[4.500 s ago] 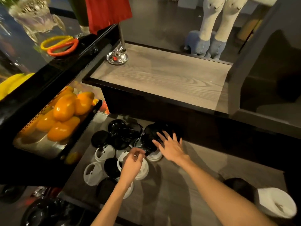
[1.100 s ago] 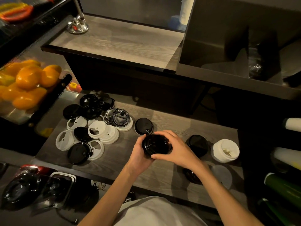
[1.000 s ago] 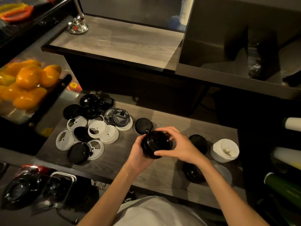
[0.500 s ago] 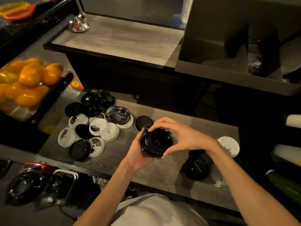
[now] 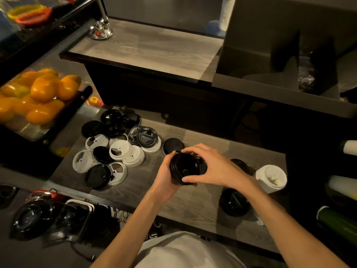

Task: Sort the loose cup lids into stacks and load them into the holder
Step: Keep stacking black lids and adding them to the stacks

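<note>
Black lid stack (image 5: 184, 168) held by both hands above wooden shelf (image 5: 193, 202); front edge near.

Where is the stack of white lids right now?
In the head view, the stack of white lids stands at the right end of the lower wooden shelf, just beyond the right hand.

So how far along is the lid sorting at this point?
Partway. Done: a white stack and a black stack stand on the shelf at right. In hand: both hands, left and right, grip a stack of black lids. Left: a mixed pile of loose lids still lies at left, plus one black lid apart. I can't make out a holder being loaded.
</note>
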The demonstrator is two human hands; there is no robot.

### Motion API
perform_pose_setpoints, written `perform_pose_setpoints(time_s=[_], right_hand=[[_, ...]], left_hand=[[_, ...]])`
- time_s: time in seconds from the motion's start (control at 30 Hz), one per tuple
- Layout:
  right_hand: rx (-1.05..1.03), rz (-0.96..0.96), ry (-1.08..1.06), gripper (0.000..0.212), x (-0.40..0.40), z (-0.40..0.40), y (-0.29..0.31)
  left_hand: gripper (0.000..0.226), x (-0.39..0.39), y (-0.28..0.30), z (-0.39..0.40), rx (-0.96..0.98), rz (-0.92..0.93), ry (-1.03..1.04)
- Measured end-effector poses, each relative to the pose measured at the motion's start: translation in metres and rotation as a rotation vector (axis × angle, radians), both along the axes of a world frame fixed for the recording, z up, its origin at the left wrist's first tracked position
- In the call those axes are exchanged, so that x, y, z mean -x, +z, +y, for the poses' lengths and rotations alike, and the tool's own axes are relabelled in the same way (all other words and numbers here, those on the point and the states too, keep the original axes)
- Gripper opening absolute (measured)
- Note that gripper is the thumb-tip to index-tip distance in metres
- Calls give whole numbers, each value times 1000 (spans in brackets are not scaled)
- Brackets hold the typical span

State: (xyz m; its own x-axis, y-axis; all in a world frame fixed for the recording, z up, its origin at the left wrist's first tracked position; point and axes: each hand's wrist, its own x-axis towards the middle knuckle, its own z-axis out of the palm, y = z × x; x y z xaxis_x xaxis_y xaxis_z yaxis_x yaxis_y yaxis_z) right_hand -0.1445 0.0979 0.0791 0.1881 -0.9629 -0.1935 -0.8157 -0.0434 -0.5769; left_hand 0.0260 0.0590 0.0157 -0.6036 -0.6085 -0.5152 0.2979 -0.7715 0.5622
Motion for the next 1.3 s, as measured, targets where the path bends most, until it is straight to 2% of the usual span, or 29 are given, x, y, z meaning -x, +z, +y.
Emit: perform_pose_setpoints(time_s=[0.33,0.57,0.8,1.03,1.3], right_hand=[[-51,-91,38,78,10,-2,0],[-28,-97,-37,75,7,9,-15],[63,-125,-222,75,12,32,-18],[70,-165,-303,73,45,46,-14],[101,-136,-287,79,77,62,-6]], left_hand=[[51,-3,0,1,-60,-12,-20],[76,6,-6,0,-62,-62,-36],[68,28,6,6,-22,-142,-49],[64,54,12,6,-11,-37,-205],[57,87,24,7,-77,16,-247]])
